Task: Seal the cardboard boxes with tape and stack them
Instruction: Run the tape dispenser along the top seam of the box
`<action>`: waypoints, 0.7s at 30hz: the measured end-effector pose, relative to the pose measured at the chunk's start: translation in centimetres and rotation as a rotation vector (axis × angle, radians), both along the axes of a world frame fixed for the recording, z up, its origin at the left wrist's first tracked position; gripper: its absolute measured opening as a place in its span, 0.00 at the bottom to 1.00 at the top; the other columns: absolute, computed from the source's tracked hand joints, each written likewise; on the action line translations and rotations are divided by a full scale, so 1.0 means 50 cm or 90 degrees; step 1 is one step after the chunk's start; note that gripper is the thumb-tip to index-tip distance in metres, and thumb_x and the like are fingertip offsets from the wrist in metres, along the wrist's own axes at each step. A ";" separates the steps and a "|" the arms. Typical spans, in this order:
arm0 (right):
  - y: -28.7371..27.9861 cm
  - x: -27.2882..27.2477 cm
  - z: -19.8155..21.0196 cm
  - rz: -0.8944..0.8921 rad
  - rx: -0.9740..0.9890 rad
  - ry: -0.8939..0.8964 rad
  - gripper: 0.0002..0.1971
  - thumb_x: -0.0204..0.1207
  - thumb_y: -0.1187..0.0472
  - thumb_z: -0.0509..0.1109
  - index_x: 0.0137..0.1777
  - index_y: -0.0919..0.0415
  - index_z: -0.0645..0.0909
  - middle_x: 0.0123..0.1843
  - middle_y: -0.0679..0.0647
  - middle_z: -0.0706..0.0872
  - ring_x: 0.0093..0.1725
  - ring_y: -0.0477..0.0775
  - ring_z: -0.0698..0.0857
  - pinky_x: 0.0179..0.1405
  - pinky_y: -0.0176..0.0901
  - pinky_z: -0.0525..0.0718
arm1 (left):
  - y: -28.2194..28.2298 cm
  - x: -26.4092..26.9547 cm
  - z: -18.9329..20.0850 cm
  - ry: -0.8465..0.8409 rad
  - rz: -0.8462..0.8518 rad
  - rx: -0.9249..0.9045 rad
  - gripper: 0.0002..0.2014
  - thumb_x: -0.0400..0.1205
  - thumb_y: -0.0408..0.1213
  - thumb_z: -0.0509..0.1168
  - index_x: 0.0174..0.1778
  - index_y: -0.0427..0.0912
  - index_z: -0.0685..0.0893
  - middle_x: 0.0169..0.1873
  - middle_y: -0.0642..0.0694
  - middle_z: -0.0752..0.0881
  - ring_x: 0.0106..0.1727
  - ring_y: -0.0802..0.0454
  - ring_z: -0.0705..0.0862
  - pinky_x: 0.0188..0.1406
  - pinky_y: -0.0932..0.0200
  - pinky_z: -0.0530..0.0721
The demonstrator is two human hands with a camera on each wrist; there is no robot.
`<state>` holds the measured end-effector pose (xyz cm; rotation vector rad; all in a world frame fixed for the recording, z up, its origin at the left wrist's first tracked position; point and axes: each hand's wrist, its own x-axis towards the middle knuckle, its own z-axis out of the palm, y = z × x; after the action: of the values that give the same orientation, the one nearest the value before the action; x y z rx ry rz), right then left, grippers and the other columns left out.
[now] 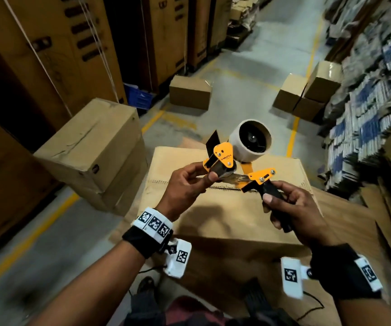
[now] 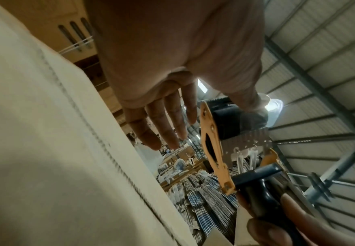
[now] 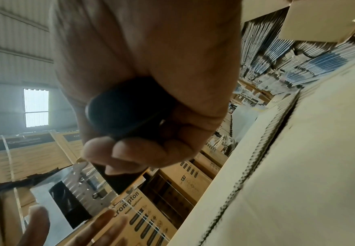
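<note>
Orange-and-black tape dispenser (image 1: 241,161) is held above the cardboard box (image 1: 213,208), whose top seam is untaped. Right hand (image 1: 293,208) has its grip wrapped round the black handle; left hand (image 1: 185,184) pinches the front roller end, other fingers loose.

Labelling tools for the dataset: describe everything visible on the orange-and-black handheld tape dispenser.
The orange-and-black handheld tape dispenser has orange metal side plates, a black handle, a black flap at the front, a serrated metal blade and a roll of pale tape on a brown core. It is held in the air above a closed brown cardboard box. The right hand grips the handle; the left hand pinches the front end by the roller.
</note>
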<state>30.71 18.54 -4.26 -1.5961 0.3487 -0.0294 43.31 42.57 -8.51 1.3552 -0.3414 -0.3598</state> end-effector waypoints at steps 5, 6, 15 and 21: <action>0.073 0.072 0.006 -0.026 -0.023 -0.016 0.19 0.72 0.60 0.80 0.63 0.59 0.85 0.38 0.65 0.88 0.21 0.56 0.77 0.19 0.32 0.70 | 0.067 0.039 -0.012 -0.032 0.129 -0.003 0.34 0.68 0.44 0.85 0.71 0.48 0.84 0.38 0.48 0.93 0.39 0.49 0.90 0.40 0.50 0.90; 0.085 0.086 0.006 -0.031 -0.032 -0.017 0.19 0.72 0.60 0.80 0.63 0.58 0.85 0.38 0.65 0.89 0.21 0.56 0.77 0.19 0.33 0.70 | 0.078 0.046 -0.018 -0.036 0.156 -0.006 0.36 0.69 0.44 0.86 0.73 0.47 0.83 0.37 0.47 0.92 0.38 0.49 0.90 0.38 0.50 0.90; 0.149 0.170 0.010 -0.071 -0.068 -0.022 0.17 0.78 0.66 0.78 0.66 0.59 0.85 0.37 0.63 0.88 0.21 0.55 0.76 0.19 0.33 0.72 | 0.154 0.120 -0.045 -0.067 0.193 -0.009 0.11 0.81 0.38 0.78 0.58 0.42 0.92 0.34 0.46 0.88 0.27 0.51 0.84 0.32 0.56 0.84; 0.180 0.197 0.014 -0.056 -0.064 -0.014 0.18 0.77 0.64 0.78 0.66 0.58 0.85 0.37 0.62 0.88 0.22 0.56 0.77 0.19 0.34 0.72 | 0.143 0.194 -0.002 0.056 0.224 -0.080 0.28 0.67 0.56 0.82 0.61 0.49 0.88 0.41 0.46 0.89 0.31 0.52 0.85 0.29 0.59 0.82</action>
<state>40.54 27.53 -3.55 -1.6774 0.4056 -0.1341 53.00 49.73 -8.59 1.2428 -0.0475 -0.1022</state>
